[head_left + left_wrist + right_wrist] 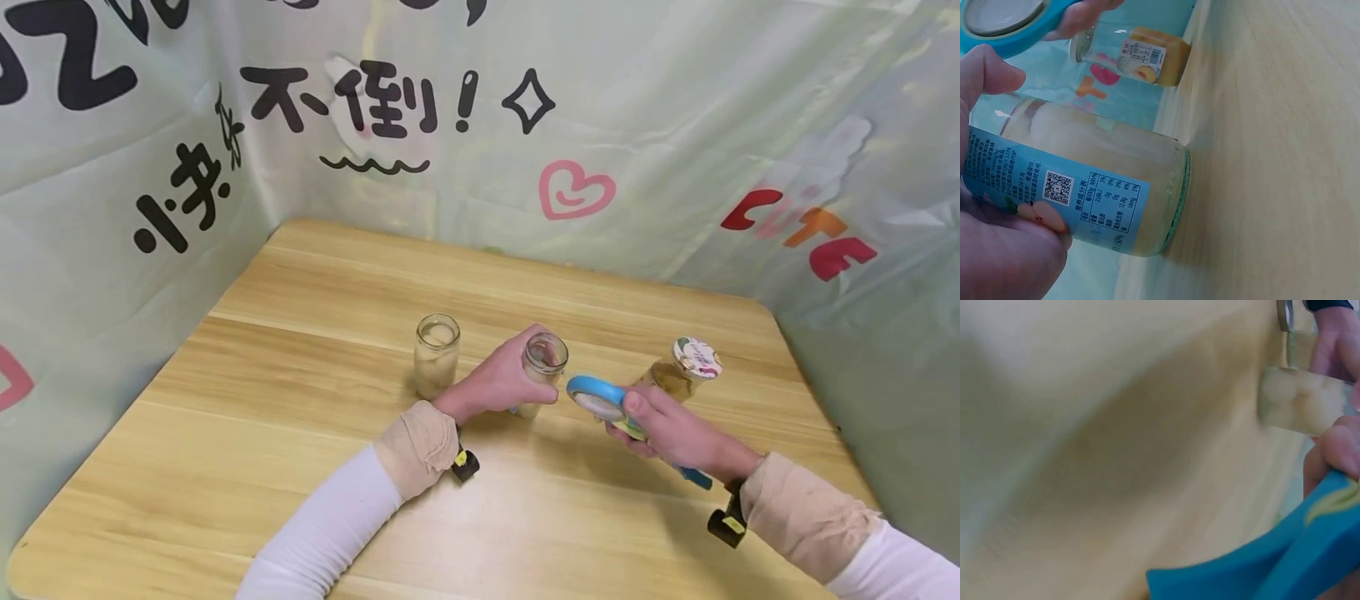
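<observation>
My left hand [506, 375] wraps round a glass jar [1110, 194] with a blue label and pale contents, its mouth uncovered. The jar stands upright at the middle of the table, its base at the wood. In my right hand [671, 429] is a blue jar opener [588, 385], gripped by its handles [1241, 569]. A round, pale metal lid [1004, 12] sits inside the opener's ring. That ring is held up just right of the jar's mouth, apart from it in the head view.
Left of my left hand stands another uncovered jar [437, 367] with pale pieces inside. Behind my right hand is a jar [670, 380] of yellowish contents, with a patterned lid [697, 357] on top. Printed cloth [480, 200] hangs round the wooden table [300, 375].
</observation>
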{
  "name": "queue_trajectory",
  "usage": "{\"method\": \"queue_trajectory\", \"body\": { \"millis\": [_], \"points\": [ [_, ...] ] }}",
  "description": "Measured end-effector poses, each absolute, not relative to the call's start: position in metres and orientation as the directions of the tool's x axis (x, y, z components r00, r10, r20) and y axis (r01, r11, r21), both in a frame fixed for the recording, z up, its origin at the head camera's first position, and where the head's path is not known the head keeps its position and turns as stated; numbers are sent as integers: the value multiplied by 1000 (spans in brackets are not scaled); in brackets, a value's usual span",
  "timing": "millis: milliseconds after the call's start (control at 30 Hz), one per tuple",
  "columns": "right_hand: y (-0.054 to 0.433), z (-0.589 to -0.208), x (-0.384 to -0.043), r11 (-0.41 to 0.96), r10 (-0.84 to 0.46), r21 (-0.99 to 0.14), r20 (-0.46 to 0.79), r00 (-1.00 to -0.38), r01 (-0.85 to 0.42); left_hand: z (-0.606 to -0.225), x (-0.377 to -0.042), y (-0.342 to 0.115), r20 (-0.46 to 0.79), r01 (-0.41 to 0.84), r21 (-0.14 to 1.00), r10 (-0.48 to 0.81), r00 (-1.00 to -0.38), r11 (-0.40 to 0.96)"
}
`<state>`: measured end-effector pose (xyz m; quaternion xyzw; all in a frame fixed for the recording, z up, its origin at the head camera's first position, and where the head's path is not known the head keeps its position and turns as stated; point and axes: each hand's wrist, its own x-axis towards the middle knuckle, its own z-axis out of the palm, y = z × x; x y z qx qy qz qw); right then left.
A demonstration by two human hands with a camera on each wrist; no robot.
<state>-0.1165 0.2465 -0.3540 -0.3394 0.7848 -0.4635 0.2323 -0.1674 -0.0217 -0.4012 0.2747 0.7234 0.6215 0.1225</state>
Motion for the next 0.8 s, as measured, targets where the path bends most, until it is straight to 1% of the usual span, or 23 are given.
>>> {"method": "queue_trajectory", "body": {
  "millis": [100, 167, 367, 533, 633, 800],
  "points": [
    [248, -362, -114, 314, -773, -913, -86, -628, -261, -400, -168, -23, 163, 241, 968, 553, -817, 70],
    [248, -366, -112, 309, -778, -932, -132, -614, -191, -400, -168, -24, 164, 243, 968, 553, -817, 71],
    [244, -375, -112, 296, -750, -955, -252, -612, 30, -400, -168, -23, 166, 244, 967, 551, -818, 71],
    [244, -377, -109, 343, -687, -919, -388, -614, 196, -401, -168, -22, 172, 241, 969, 554, -815, 54],
    [243, -378, -106, 390, -653, -888, -453, -606, 243, -401, -168, -22, 170, 241, 969, 555, -814, 56],
    [241, -382, -99, 433, -652, -856, -514, -558, 282, -401, -168, -21, 169, 245, 967, 549, -819, 68]
  ]
}}
